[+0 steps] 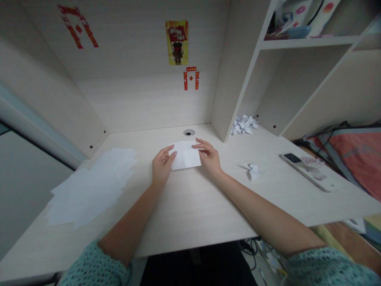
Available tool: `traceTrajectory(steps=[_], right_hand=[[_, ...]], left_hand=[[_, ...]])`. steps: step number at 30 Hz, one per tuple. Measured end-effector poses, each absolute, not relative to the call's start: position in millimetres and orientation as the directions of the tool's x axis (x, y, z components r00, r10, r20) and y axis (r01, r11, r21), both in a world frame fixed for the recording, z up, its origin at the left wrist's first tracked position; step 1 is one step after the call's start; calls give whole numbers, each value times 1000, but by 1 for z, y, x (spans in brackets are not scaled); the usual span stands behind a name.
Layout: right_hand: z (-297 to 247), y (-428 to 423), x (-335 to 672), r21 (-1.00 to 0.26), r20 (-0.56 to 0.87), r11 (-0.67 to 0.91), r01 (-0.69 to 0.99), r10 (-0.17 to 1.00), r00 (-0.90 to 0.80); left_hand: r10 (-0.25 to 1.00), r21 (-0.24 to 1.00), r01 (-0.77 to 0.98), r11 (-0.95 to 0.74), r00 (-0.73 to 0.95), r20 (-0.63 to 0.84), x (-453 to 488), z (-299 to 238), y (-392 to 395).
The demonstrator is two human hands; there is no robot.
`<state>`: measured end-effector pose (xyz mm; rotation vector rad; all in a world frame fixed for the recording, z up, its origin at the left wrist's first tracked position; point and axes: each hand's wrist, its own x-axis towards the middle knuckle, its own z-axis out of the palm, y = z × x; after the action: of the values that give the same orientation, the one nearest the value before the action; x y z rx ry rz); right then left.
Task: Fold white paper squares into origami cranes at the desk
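A folded white paper square (187,155) lies on the pale wooden desk (190,206), with creases showing across it. My left hand (162,163) grips its left edge, fingers curled with the thumb on the sheet. My right hand (210,155) pinches its upper right edge, fingers bent over the paper. Both hands touch the same sheet.
A loose spread of white sheets (89,186) covers the desk's left side. One folded paper crane (252,169) sits right of my hands, and a heap of cranes (244,124) lies under the shelf unit. A phone (309,171) rests near the right edge. A cable hole (189,132) is behind the paper.
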<state>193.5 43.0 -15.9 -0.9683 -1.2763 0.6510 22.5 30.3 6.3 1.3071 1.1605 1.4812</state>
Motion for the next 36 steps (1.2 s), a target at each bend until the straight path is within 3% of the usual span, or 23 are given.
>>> traceTrajectory(steps=[6, 14, 21, 36], right_hand=[[-15, 44, 190, -933, 309, 325, -157, 944, 121], [-16, 44, 184, -960, 166, 178, -217, 983, 76], [-13, 43, 186, -941, 276, 296, -166, 952, 134], [-10, 40, 187, -939, 304, 324, -119, 939, 163]], left_hand=[[941, 962, 1, -274, -207, 268, 19, 5, 32], [947, 959, -30, -280, -172, 271, 21, 4, 30], [945, 963, -20, -268, -200, 259, 20, 3, 31], [944, 966, 2, -258, -212, 253, 20, 5, 31]])
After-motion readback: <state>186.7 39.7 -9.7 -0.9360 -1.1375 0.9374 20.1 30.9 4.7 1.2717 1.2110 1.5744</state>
